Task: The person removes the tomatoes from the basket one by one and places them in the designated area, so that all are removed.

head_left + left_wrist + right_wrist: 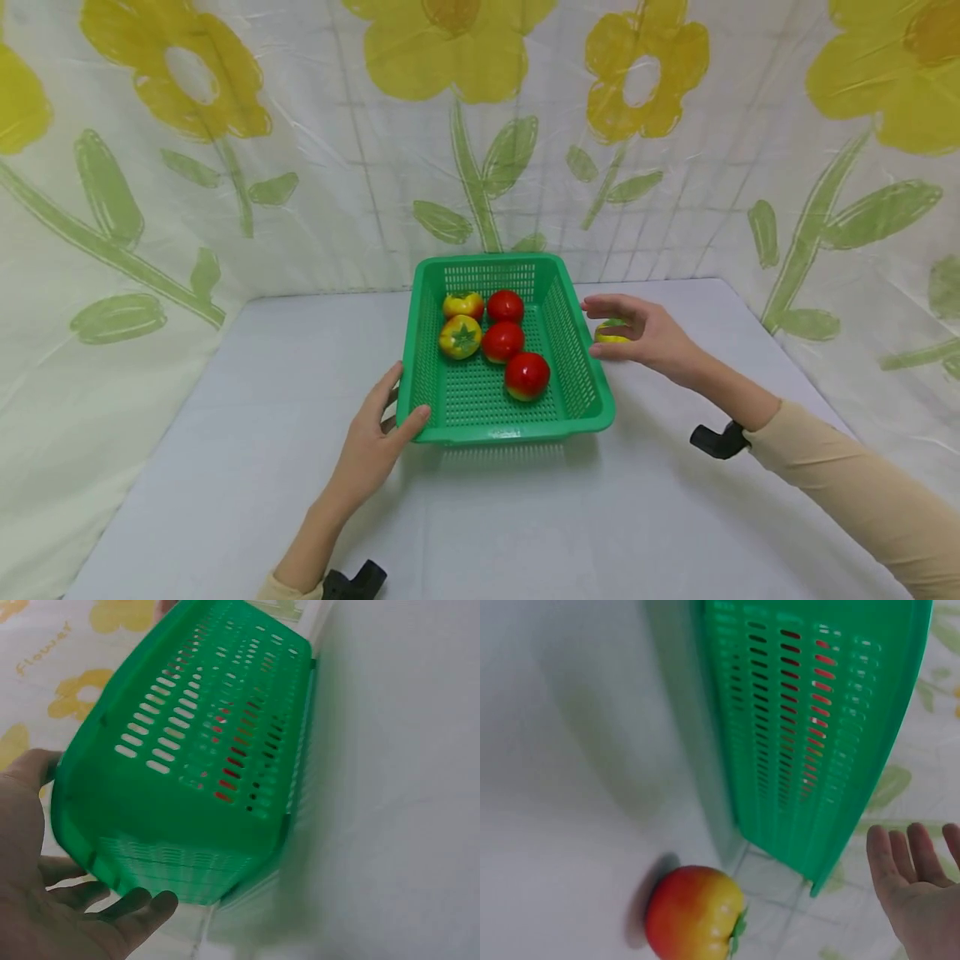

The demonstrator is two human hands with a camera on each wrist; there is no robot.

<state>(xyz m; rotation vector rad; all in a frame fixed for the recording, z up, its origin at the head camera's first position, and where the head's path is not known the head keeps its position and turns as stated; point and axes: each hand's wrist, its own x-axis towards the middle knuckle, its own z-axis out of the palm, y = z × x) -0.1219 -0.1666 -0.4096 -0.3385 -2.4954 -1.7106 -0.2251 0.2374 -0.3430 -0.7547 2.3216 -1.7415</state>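
Observation:
A green perforated basket (495, 432) holds three red fruits (527, 376) and two yellow-and-red ones (460, 337). At its near left corner my left hand (367, 446) grips the rim, thumb on top; the left wrist view shows the fingers of that hand (67, 915) around the basket's edge. My right hand (652, 337), fingers apart and slightly bent, hovers by the basket's right side and holds nothing. Partly hidden behind it is another yellow fruit (613, 332) on the table; the right wrist view shows this red-and-yellow fruit (694, 913) apart from the hand (922, 892).
A white cloth covers the table (262, 417) under the basket. Behind the table and at both sides hangs a pale curtain (315, 192) with yellow flowers and green leaves. Each wrist carries a black device (718, 441).

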